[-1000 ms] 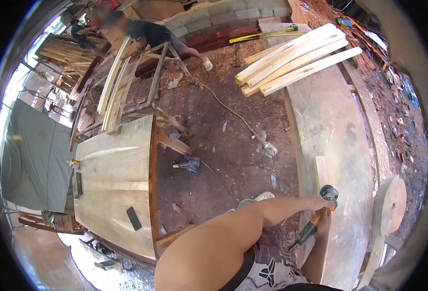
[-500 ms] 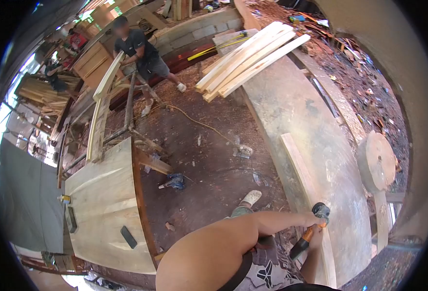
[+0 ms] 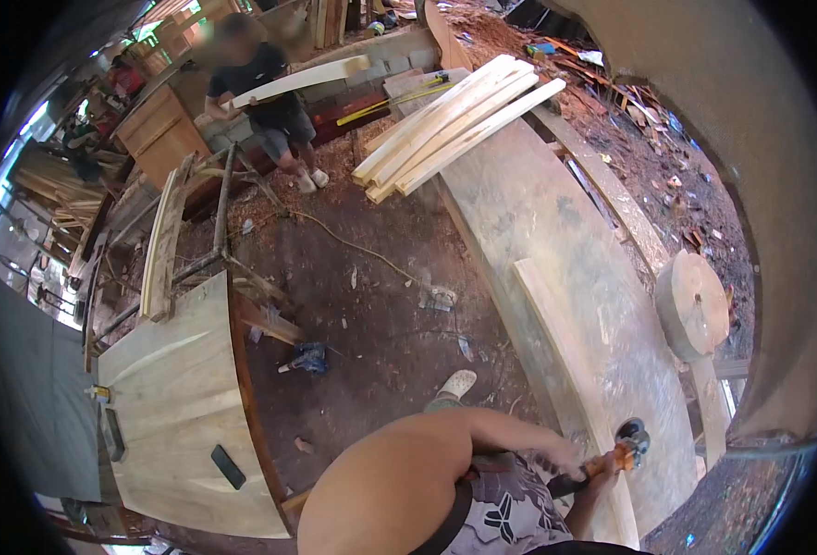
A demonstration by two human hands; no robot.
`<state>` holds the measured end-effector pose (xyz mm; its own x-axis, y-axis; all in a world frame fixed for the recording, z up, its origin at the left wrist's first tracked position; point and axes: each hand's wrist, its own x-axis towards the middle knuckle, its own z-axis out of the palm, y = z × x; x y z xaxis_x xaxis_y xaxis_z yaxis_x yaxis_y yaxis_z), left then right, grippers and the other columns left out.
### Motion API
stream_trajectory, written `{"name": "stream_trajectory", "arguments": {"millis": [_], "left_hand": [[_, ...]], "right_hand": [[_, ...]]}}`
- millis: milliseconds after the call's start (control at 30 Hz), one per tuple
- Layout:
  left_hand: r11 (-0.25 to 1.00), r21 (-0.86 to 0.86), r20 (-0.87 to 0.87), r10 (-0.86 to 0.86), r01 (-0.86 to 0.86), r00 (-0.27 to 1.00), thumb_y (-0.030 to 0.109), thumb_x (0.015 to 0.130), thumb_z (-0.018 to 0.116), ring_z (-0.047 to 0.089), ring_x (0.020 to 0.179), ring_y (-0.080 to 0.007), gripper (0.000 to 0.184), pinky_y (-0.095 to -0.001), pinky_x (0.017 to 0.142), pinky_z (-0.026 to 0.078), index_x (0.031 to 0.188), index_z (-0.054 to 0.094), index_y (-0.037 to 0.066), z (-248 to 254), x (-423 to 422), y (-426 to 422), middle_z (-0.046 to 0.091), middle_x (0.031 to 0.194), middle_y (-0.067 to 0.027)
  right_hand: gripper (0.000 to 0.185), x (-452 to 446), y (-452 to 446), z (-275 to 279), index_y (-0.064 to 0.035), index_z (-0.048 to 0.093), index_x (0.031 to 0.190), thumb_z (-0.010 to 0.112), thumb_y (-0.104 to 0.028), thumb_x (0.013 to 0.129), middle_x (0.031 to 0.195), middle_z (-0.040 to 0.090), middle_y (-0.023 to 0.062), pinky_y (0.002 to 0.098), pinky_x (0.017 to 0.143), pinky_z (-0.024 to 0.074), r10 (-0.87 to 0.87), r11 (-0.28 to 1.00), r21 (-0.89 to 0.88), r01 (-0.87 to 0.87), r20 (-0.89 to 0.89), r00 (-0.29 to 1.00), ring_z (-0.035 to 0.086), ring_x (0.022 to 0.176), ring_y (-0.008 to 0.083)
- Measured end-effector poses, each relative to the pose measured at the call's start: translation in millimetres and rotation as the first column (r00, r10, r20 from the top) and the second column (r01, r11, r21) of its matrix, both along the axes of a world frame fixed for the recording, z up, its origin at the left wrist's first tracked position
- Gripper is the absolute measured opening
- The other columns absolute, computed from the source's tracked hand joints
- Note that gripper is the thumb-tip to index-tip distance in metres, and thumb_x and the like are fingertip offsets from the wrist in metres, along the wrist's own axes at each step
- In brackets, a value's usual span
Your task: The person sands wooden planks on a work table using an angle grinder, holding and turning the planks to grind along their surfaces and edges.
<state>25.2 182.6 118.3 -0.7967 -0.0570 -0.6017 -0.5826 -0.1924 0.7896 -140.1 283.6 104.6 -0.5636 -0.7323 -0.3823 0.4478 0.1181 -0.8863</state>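
An orange and black power tool with a round dark head lies over a long pale wooden strip on the right-hand bench. Wrapped round the tool's orange body is my right hand. My left hand is beside it, over the tool's dark rear part; its fingers are smeared, so whether they touch the tool is unclear. The tool's head is just past the strip's right edge, above the bench surface. The tool's rear end is partly hidden by my hands.
Several pale planks lie across the bench's far end. A round wooden slab is at the right. At the left, a wooden panel bears a phone. A person holds a plank. A blue tool lies on the floor.
The view has shifted, and more of the strip shows. My left hand has left the tool's head and moved back toward its rear. The other person has lifted a plank and turned with it.
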Motion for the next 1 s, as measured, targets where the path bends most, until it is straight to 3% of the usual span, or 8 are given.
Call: {"name": "stream_trajectory", "arguments": {"millis": [133,200,567,667,767,833,933,1000], "left_hand": [[0.976,0.202,-0.202,0.123,-0.082,0.972,0.048,0.081,0.081,0.061,0.065,-0.0245,0.046,-0.0393,0.052,0.049,0.1,0.07,0.007,-5.4,21.7,-3.7,0.065,0.084,-0.0132],[0.907,0.362,-0.213,0.305,-0.214,0.928,0.037,0.082,0.083,0.059,0.061,-0.0215,0.036,-0.0379,0.051,0.047,0.099,0.069,0.008,-5.7,25.6,-17.1,0.064,0.081,-0.0105],[0.91,0.17,-0.185,0.406,-0.378,0.895,0.03,0.073,0.09,0.061,0.058,-0.0192,0.048,-0.0351,0.052,0.051,0.102,0.068,-0.001,35.1,69.6,-65.7,0.065,0.077,-0.0079],[0.905,0.187,-0.379,0.426,-0.383,0.821,0.027,0.067,0.092,0.066,0.069,-0.0218,0.06,-0.039,0.061,0.055,0.111,0.065,-0.004,36.5,64.0,-74.4,0.067,0.087,-0.011],[0.863,-0.06,-0.424,0.433,-0.501,0.796,0.022,0.062,0.09,0.07,0.087,-0.0305,0.065,-0.0439,0.073,0.057,0.114,0.061,-0.005,66.9,76.2,-73.7,0.068,0.097,-0.018],[0.553,-0.677,-0.369,0.316,-0.486,0.874,0.02,0.062,0.083,0.068,0.099,-0.0379,0.055,-0.046,0.082,0.055,0.108,0.063,-0.003,48.7,69.5,-78.1,0.068,0.1,-0.0249],[0.396,-0.84,-0.294,0.243,-0.371,0.924,0.019,0.066,0.077,0.068,0.095,-0.0402,0.036,-0.0462,0.084,0.054,0.096,0.067,0.002,39.9,84.1,-80.6,0.067,0.101,-0.0274],[0.363,-0.859,-0.296,0.225,-0.361,0.929,0.019,0.067,0.076,0.068,0.094,-0.0395,0.033,-0.0479,0.081,0.054,0.094,0.068,0.002,28.5,87.6,-78.6,0.068,0.1,-0.027]], "right_hand": [[0.035,22.9,-50.1,36.3,-0.008,0.055,0.118,0.067,-0.029,0.093,0.081,0.055,0.0028,0.0298,0.058,0.05,-0.211,0.975,-0.051,0.217,0.103,0.972,0.057,0.065,0.016],[0.032,30.7,-67.7,49.2,-0.0101,0.054,0.114,0.065,-0.032,0.094,0.084,0.055,0.0028,0.0303,0.061,0.0501,-0.173,0.977,-0.11,0.18,0.076,0.982,0.057,0.071,0.0159],[0.035,72.6,-125.1,84.9,-0.0102,0.058,0.117,0.06,-0.038,0.097,0.086,0.061,0.0033,0.0333,0.065,0.0524,0.106,0.953,-0.302,-0.014,0.29,0.951,0.061,0.074,0.0172],[0.034,73.7,-140.6,79.7,-0.011,0.061,0.109,0.061,-0.042,0.096,0.085,0.063,0.0052,0.0354,0.065,0.0545,0.352,0.846,-0.512,-0.145,0.334,0.874,0.063,0.075,0.0183],[0.027,77.6,-158.9,83.0,-0.0121,0.061,0.099,0.061,-0.039,0.098,0.082,0.063,0.0046,0.0379,0.066,0.0558,0.259,0.939,-0.294,-0.181,0.251,0.933,0.064,0.073,0.0186],[0.023,74.8,-171.2,63.0,-0.0126,0.059,0.099,0.061,-0.035,0.098,0.082,0.062,0.0037,0.0353,0.066,0.0552,0.304,0.94,-0.23,-0.253,0.225,0.926,0.064,0.073,0.0184],[0.016,68.5,-192.2,22.6,-0.0128,0.055,0.095,0.062,-0.027,0.097,0.082,0.061,0.0043,0.0374,0.066,0.0546,0.392,0.92,-0.109,-0.377,0.205,0.897,0.063,0.072,0.0199],[0.012,59.3,-210.2,-25.6,-0.0129,0.054,0.092,0.062,-0.022,0.094,0.08,0.06,0.0049,0.0425,0.065,0.0535,0.317,0.93,0.148,-0.338,0.148,0.937,0.063,0.071,0.0229]]}}
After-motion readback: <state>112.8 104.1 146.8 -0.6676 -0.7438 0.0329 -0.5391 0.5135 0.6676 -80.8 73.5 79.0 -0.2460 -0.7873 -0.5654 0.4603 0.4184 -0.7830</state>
